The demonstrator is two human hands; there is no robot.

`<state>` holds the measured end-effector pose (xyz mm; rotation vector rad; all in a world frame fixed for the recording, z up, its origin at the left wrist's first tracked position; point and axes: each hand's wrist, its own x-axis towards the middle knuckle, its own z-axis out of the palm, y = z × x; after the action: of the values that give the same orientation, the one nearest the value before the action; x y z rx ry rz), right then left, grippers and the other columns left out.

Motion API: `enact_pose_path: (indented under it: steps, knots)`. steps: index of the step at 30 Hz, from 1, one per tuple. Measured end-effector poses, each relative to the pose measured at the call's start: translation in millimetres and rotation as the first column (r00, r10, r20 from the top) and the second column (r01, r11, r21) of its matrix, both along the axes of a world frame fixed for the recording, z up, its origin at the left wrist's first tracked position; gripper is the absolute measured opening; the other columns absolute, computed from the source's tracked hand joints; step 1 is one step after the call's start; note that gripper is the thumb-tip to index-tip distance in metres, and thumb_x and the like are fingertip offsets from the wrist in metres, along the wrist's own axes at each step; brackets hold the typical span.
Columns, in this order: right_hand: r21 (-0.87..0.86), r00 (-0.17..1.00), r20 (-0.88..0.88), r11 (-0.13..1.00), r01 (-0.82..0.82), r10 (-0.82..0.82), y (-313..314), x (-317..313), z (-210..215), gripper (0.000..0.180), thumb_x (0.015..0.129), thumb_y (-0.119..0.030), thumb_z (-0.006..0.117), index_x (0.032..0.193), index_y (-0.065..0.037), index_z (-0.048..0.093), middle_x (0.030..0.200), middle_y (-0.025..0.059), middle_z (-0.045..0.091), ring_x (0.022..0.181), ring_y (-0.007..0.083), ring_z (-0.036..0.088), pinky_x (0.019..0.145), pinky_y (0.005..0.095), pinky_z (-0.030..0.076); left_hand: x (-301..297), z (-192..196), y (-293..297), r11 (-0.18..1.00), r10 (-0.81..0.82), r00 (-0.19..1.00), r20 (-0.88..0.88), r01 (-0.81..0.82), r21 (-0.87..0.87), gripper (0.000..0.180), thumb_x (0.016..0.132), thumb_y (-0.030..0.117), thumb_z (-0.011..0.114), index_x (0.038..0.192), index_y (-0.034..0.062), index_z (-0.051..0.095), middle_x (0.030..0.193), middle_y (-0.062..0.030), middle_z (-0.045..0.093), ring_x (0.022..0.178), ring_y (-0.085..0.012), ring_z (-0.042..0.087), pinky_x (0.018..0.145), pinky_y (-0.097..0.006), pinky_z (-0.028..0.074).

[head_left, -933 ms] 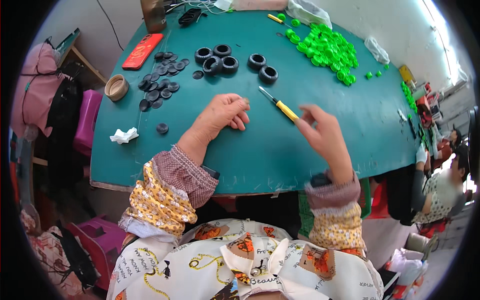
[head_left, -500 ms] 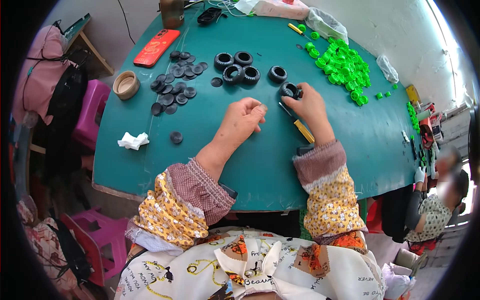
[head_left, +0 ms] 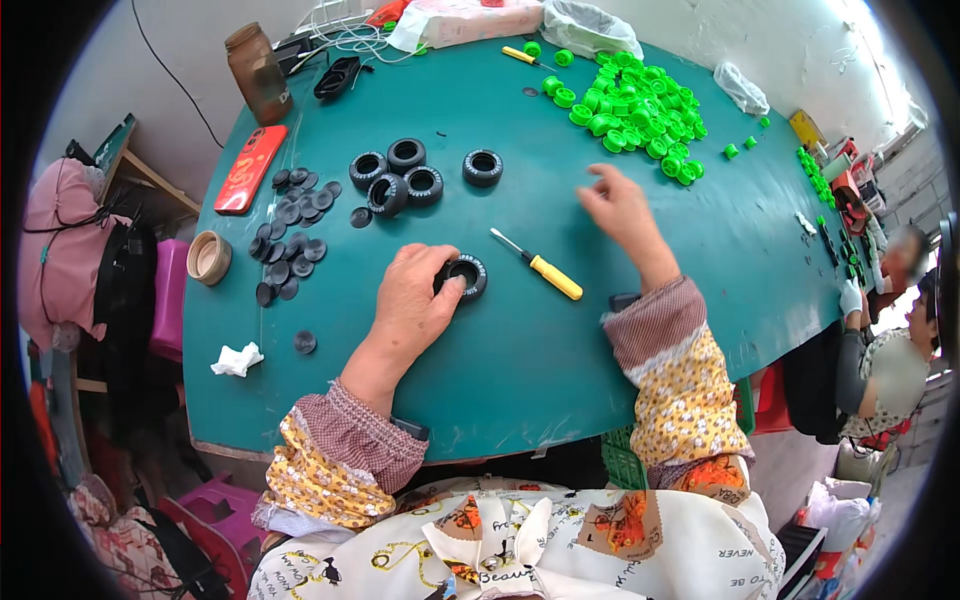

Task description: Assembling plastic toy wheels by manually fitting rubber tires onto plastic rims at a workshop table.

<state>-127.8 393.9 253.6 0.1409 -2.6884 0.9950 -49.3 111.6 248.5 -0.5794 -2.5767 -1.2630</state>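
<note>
My left hand (head_left: 408, 300) is closed on a small black toy tyre (head_left: 478, 270), its thumb at the tyre's hole, low over the green table. To the right of that tyre a yellow-handled screwdriver (head_left: 553, 276) lies slantwise, its metal tip pointing up and left. My right hand (head_left: 625, 210) hangs above the table beyond the screwdriver, nothing in it, its fingers slightly blurred but apart. Farther off lies a heap of bright green wheel hubs (head_left: 640, 110). A single tyre (head_left: 483, 168) rests apart from a cluster of several more tyres (head_left: 405, 188).
Black discs (head_left: 290, 240) lie scattered at left, near a red phone (head_left: 250, 170), a round tan container (head_left: 208, 257) and crumpled tissue (head_left: 237, 360). A brown jar (head_left: 257, 75) stands at the far left. Another screwdriver (head_left: 522, 56) lies behind. Another person (head_left: 890, 370) works at right.
The tyre has passed from my right hand to my left. My right hand has let go and moved away toward the green hubs. The whole view has shifted.
</note>
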Motion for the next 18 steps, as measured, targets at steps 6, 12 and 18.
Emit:
enact_pose_path:
  steps: [6, 12, 18]
  knots:
    - [0.060, 0.955, -0.063, 0.954, 0.293, -0.290, 57.0, -51.3, -19.6, 0.048, 0.074, -0.025, 0.060, 0.117, -0.008, 0.047, 0.078, 0.0133, 0.062, 0.072, 0.0278, 0.060, 0.066, 0.0362, 0.047, -0.6, 1.6, 1.6, 1.000, 0.009, 0.999, 0.051, -0.009, 0.011, 0.030, 0.069, 0.012, 0.063, 0.095, -0.0001, 0.056, 0.091, -0.0129, 0.056, 0.091, -0.0264, 0.051, 0.079, -0.033, 0.041]
    - [0.450, 0.929, -0.059, 0.821, 0.352, -0.366, 58.8, -83.8, -21.0, 0.060, 0.076, -0.043, 0.054, 0.127, -0.016, 0.038, 0.098, 0.0168, 0.060, 0.090, 0.0325, 0.057, 0.076, 0.0410, 0.046, 2.2, 10.0, 8.9, 0.994, -0.003, 1.000, -0.004, 0.002, -0.107, 0.049, 0.061, 0.016, 0.071, 0.104, 0.0000, 0.054, 0.097, -0.0131, 0.056, 0.096, -0.0286, 0.049, 0.083, -0.035, 0.041]
    - [0.405, 0.916, 0.033, 0.844, 0.353, -0.399, 54.9, -80.4, -9.7, 0.052, 0.072, -0.047, 0.057, 0.109, -0.011, 0.051, 0.094, 0.0160, 0.061, 0.090, 0.0327, 0.057, 0.073, 0.0401, 0.046, 1.6, 6.8, 4.6, 0.980, -0.057, 0.997, -0.059, 0.044, -0.194, 0.051, 0.060, 0.015, 0.072, 0.105, 0.0014, 0.053, 0.100, -0.0137, 0.056, 0.096, -0.0286, 0.050, 0.083, -0.036, 0.041]
